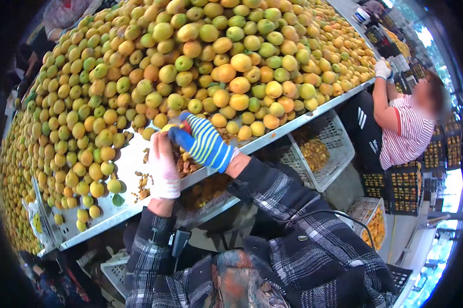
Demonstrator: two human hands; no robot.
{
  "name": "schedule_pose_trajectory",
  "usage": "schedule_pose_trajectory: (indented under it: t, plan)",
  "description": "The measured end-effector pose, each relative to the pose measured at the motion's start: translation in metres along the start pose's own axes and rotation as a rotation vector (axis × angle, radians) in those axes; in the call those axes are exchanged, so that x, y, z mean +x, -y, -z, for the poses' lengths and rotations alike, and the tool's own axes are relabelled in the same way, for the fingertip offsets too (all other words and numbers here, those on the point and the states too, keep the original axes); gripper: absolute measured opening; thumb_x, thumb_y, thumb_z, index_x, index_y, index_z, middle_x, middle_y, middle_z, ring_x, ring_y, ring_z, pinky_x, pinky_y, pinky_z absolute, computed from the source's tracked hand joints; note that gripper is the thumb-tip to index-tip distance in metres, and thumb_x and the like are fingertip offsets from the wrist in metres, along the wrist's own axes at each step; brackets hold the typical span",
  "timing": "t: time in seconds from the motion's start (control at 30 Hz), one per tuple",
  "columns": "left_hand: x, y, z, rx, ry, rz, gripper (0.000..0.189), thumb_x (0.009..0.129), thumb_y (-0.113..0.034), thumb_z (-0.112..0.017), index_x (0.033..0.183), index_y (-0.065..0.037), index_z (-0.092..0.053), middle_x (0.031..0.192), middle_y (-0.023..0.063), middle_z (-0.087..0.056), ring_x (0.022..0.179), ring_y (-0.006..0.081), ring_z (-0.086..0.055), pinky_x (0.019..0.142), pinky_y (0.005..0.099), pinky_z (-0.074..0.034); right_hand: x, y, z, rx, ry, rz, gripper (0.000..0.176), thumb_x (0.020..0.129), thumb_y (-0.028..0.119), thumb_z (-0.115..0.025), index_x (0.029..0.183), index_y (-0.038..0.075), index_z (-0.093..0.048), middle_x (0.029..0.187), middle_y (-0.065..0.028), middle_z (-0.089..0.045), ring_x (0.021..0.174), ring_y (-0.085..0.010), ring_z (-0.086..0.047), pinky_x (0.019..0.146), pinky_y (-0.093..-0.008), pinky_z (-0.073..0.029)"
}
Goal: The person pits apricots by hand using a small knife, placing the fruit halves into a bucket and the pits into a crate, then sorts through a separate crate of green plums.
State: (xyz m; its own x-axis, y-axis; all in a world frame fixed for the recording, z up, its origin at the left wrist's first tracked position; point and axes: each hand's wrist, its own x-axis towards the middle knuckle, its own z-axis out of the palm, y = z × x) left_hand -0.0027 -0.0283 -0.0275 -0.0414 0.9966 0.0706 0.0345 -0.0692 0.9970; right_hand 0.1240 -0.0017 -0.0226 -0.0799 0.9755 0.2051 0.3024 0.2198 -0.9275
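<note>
My left hand (164, 167), in a pale pink-and-white glove, is closed with its fingertips on a yellow apricot (168, 127) at the edge of the heap. Against the same fruit is my right hand (204, 142), in a blue glove with yellow and white stripes. Its fingers are curled, and a bit of something red (187, 126) shows at them, too small to make out. Beyond both hands rises a large heap of yellow, green and orange apricots (190, 49). Small brown-orange scraps lie on the table just under my hands.
The metal table's rim (105, 222) runs diagonally before me. Below it stands a grey plastic crate (339, 149) holding fruit pieces. Another crate (362, 208) has orange pieces. At right a person in a striped shirt (408, 126) works with white gloves; black crates (395, 187) stand behind.
</note>
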Motion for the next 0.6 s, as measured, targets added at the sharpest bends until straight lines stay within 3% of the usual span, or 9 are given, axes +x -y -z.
schedule_pose_trajectory:
  t: [0.1,0.13,0.27,0.37,0.47,0.5,0.53,0.57,0.6]
  plan:
    - [0.003,-0.001,-0.007,0.257,-0.121,-0.231,0.028,0.101,-0.029,-0.040,0.100,-0.006,-0.055,0.079,-0.0001,-0.052,0.069,0.0085,-0.046,0.062,0.0237,-0.039,0.004,-0.017,-0.017,0.306,-0.083,0.009,0.024,0.086,0.024,-0.063,0.087,0.001,-0.055,0.066,-0.0126,-0.057,0.056,-0.0220,-0.053,0.052,-0.0369,-0.043]
    - [0.001,-0.007,-0.007,-0.039,-0.074,0.083,0.031,0.099,-0.036,-0.044,0.100,-0.008,-0.056,0.077,-0.0023,-0.051,0.064,0.0070,-0.045,0.056,0.0223,-0.036,0.004,-0.018,-0.018,0.296,-0.091,-0.014,0.022,0.086,0.022,-0.064,0.087,0.001,-0.055,0.064,-0.0089,-0.055,0.055,-0.0154,-0.046,0.050,-0.0346,-0.039]
    - [0.006,-0.008,0.004,-0.879,-0.045,0.540,0.030,0.090,-0.034,-0.059,0.106,-0.008,-0.059,0.080,0.0022,-0.061,0.069,0.0192,-0.056,0.062,0.0329,-0.046,-0.004,0.022,0.003,0.055,0.000,0.053,0.031,0.083,0.024,-0.064,0.107,0.005,-0.057,0.085,-0.0157,-0.066,0.078,-0.0276,-0.067,0.065,-0.0330,-0.052]
    - [0.005,0.010,0.014,-0.698,0.007,0.358,0.031,0.093,-0.030,-0.053,0.112,-0.007,-0.060,0.085,0.0065,-0.064,0.073,0.0182,-0.059,0.066,0.0344,-0.048,-0.001,0.014,0.006,-0.203,0.071,0.420,0.027,0.079,0.032,-0.060,0.096,0.011,-0.057,0.087,-0.0134,-0.062,0.076,-0.0369,-0.062,0.064,-0.0460,-0.050]
    - [0.007,-0.006,0.011,-0.388,-0.144,0.454,0.034,0.095,-0.029,-0.048,0.119,-0.008,-0.059,0.093,0.0080,-0.066,0.077,0.0149,-0.058,0.072,0.0318,-0.049,-0.002,0.023,0.018,-0.384,0.156,0.313,0.026,0.077,0.033,-0.063,0.082,0.010,-0.051,0.066,-0.0135,-0.058,0.063,-0.0380,-0.060,0.055,-0.0457,-0.046]
    - [0.012,0.043,0.031,-0.142,-0.170,0.175,0.039,0.094,-0.034,-0.049,0.120,-0.006,-0.058,0.096,0.0067,-0.064,0.078,0.0145,-0.058,0.070,0.0303,-0.049,-0.005,0.027,0.015,-0.352,0.158,0.287,0.026,0.077,0.033,-0.063,0.080,0.010,-0.052,0.062,-0.0135,-0.057,0.060,-0.0379,-0.059,0.053,-0.0455,-0.046]
    - [0.005,0.008,0.011,-0.464,-0.181,0.193,0.045,0.094,-0.036,-0.050,0.121,0.000,-0.055,0.098,0.0055,-0.062,0.083,0.0142,-0.057,0.073,0.0285,-0.048,-0.007,0.026,0.010,-0.331,0.119,0.283,0.026,0.078,0.032,-0.062,0.080,0.009,-0.052,0.062,-0.0143,-0.057,0.059,-0.0379,-0.059,0.053,-0.0454,-0.046]
    - [0.010,0.060,0.040,0.036,-0.112,0.024,0.048,0.095,-0.043,-0.045,0.121,-0.003,-0.052,0.114,0.0089,-0.056,0.104,0.0210,-0.054,0.091,0.0344,-0.043,-0.010,0.025,0.005,-0.303,0.089,0.282,0.027,0.078,0.032,-0.062,0.080,0.008,-0.052,0.061,-0.0151,-0.057,0.058,-0.0379,-0.059,0.052,-0.0454,-0.046]
    - [0.011,0.034,0.027,-0.285,-0.095,0.135,0.046,0.095,-0.042,-0.045,0.119,-0.003,-0.053,0.111,0.0085,-0.057,0.102,0.0204,-0.055,0.089,0.0338,-0.044,-0.012,0.027,0.002,-0.262,0.075,0.249,0.027,0.079,0.031,-0.061,0.080,0.006,-0.052,0.062,-0.0158,-0.058,0.058,-0.0384,-0.059,0.053,-0.0463,-0.046]
